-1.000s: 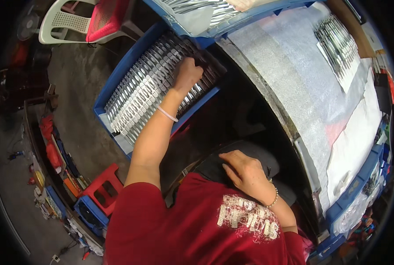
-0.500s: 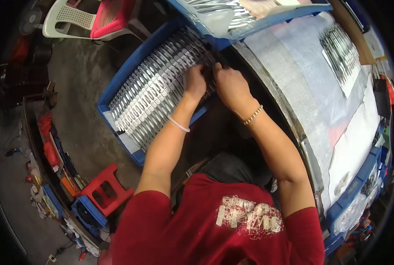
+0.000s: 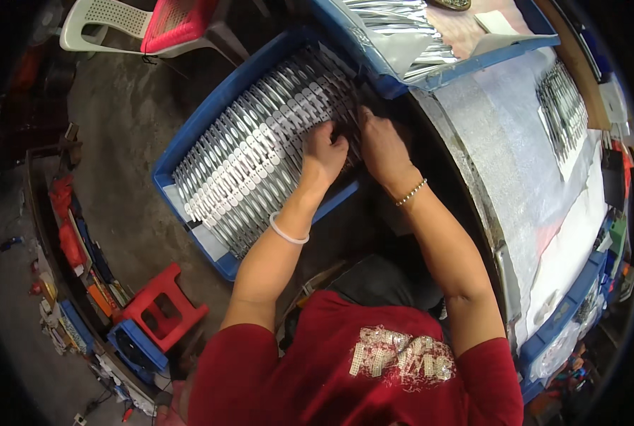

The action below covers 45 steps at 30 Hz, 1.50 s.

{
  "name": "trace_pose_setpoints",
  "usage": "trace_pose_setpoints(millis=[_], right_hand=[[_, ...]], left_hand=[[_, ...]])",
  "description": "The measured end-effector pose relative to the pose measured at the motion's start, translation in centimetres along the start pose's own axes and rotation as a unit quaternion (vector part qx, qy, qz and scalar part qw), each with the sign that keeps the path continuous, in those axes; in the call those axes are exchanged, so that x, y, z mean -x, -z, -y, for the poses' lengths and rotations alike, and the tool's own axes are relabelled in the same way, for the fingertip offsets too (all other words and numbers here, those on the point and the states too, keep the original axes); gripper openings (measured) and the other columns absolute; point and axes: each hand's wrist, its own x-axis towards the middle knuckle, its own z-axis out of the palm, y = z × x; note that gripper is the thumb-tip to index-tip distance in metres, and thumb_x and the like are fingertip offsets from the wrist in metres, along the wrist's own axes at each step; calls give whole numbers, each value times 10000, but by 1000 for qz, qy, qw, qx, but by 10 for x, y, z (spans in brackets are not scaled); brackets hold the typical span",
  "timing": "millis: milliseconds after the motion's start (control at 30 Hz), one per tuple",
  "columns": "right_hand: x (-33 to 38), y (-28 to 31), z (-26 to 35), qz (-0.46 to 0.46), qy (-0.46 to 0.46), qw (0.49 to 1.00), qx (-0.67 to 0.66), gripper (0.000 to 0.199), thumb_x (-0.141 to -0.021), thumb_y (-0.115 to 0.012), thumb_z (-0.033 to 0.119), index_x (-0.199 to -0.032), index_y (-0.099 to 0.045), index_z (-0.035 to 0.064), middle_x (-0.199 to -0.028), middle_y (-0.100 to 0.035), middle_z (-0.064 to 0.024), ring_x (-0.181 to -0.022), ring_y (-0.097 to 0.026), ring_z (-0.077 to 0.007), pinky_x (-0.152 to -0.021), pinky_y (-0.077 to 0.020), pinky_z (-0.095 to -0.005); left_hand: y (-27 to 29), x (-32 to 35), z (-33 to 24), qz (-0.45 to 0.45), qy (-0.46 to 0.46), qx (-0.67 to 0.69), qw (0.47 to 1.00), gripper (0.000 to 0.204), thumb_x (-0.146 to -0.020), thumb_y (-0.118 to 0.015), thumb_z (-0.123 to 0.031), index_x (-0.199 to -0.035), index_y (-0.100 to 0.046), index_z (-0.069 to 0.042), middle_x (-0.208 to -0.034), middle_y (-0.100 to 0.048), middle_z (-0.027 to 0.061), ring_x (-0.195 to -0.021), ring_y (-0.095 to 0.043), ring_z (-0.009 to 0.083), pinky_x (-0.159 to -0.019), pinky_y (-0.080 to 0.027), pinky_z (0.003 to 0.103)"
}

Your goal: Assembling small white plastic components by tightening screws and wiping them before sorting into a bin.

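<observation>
While hands (image 3: 324,153) (image 3: 386,149) are among metal pieces (image 3: 249,156), pale lettering (image 3: 406,358) marks a shirt (image 3: 260,376).

Metal pieces (image 3: 249,153) are ranged in a crate (image 3: 222,267), at whose right end the left hand (image 3: 324,151) and right hand (image 3: 386,150) are placed; a workbench (image 3: 475,179) is situated rightward, a chair (image 3: 178,28) beyond leftward, a stool (image 3: 144,292) nearer.

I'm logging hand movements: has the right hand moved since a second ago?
Yes: the right hand has moved up to the blue crate holding rows of metal pieces.
</observation>
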Motion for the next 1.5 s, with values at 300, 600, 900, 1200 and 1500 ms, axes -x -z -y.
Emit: trace_pose_setpoints(millis=[300, 600, 900, 1200, 1500], right_hand=[[0, 6, 5, 52, -8, 997, 61, 228, -812, -488, -52, -1036, -527, -62, -813, -635, -275, -789, -637, -431, -675, -529, -482], [4, 7, 4, 56, 10, 996, 75, 191, -813, -490, -50, -996, -542, -52, -817, -643, -263, -800, -644, -414, -690, -535, -462], [14, 7, -4, 63, 45, 989, 126, 153, -818, -542, 17, -963, -582, -9, -825, -654, -225, -797, -645, -389, -700, -530, -436], [57, 64, 33, -50, 69, 992, 96, 205, -815, -622, 30, -1020, -620, 24, -1005, -652, -148, -841, -636, -311, -715, -530, -381], [170, 91, 37, 103, 31, 994, 9, 295, -765, -669, -9, -1054, -615, -26, -1090, -642, -187, -845, -641, -317, -737, -537, -376]], left_hand=[[-2, 0, 7, 12, 21, 10, 1000, 137, -751, -561, -80, -822, -600, 30, -805, -624, 258, -817, -601, 454, -692, -492, 462], [4, 3, -3, 29, -1, -35, 999, 168, -776, -561, -67, -905, -636, 11, -876, -653, 243, -862, -623, 429, -740, -506, 448], [9, 11, -41, 0, -78, -105, 991, 182, -823, -576, -75, -975, -667, -33, -915, -670, 199, -878, -641, 391, -784, -515, 444], [19, -19, -48, 63, -275, -215, 935, 157, -827, -543, -57, -937, -656, -55, -987, -626, 115, -885, -620, 332, -740, -525, 393], [12, -30, -27, 152, -467, -402, 773, 69, -750, -574, -149, -704, -620, -127, -783, -581, 31, -908, -579, 219, -937, -440, 412]])
